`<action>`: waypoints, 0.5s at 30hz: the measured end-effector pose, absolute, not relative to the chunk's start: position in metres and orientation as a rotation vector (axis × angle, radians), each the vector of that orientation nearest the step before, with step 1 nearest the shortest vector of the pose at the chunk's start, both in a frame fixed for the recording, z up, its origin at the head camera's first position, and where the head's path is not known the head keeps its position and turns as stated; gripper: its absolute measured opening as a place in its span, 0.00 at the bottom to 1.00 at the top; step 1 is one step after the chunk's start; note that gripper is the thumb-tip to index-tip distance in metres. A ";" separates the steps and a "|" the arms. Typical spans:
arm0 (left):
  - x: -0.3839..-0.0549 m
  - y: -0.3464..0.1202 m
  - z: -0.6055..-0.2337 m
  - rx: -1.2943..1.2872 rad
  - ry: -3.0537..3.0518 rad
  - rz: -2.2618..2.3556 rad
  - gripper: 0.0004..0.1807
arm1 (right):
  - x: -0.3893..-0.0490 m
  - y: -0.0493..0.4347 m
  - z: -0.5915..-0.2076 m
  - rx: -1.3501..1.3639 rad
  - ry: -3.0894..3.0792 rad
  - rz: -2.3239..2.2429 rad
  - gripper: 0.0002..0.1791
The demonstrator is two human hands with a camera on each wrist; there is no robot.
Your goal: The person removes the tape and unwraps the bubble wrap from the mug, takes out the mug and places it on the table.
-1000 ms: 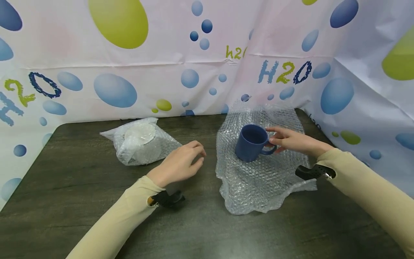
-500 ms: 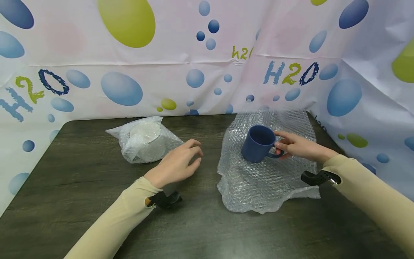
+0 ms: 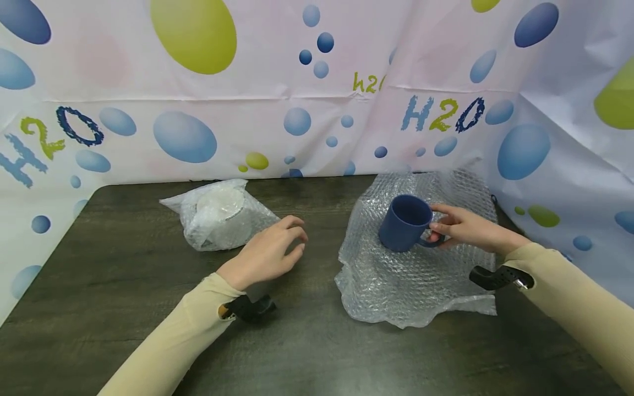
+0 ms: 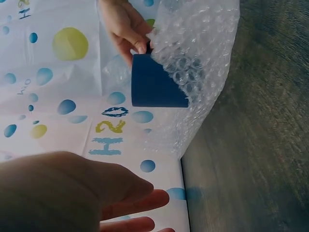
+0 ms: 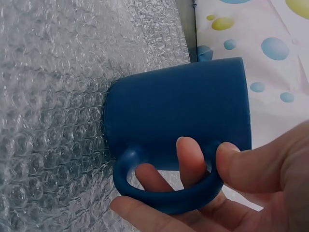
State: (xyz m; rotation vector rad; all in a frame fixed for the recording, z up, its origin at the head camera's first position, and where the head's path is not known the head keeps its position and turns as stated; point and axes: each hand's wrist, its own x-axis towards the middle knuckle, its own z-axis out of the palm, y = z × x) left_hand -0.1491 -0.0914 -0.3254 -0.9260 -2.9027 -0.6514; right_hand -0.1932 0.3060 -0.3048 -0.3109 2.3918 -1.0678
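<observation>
A blue mug stands upright on a sheet of bubble wrap at the right of the table. My right hand holds the mug by its handle, fingers passing through the loop and the thumb at its upper end, as the right wrist view shows. Over the table's middle my left hand hovers with relaxed, slightly bent fingers and nothing in them. Just beyond it lies a bubble-wrapped bundle with a pale round object inside. The left wrist view shows the mug partly behind a raised edge of the wrap.
A dark wooden table lies under everything. Behind and to the right hangs a white sheet printed with blue and green drops. The wrap's far end reaches up to that sheet.
My right hand and the mug have shifted right, and the bubble wrap's far part has moved right along with them. The left hand has stayed nearly in place.
</observation>
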 end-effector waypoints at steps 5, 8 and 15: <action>-0.150 -0.094 -0.323 -0.903 -2.900 -0.665 0.11 | -0.192 0.311 -0.305 -0.308 2.396 -1.060 0.36; -0.150 -0.095 -0.323 -0.899 -2.907 -0.661 0.12 | -0.190 0.315 -0.304 -0.307 2.391 -1.056 0.37; -0.151 -0.099 -0.321 -0.890 -2.922 -0.665 0.12 | -0.187 0.322 -0.295 -0.327 2.397 -1.051 0.37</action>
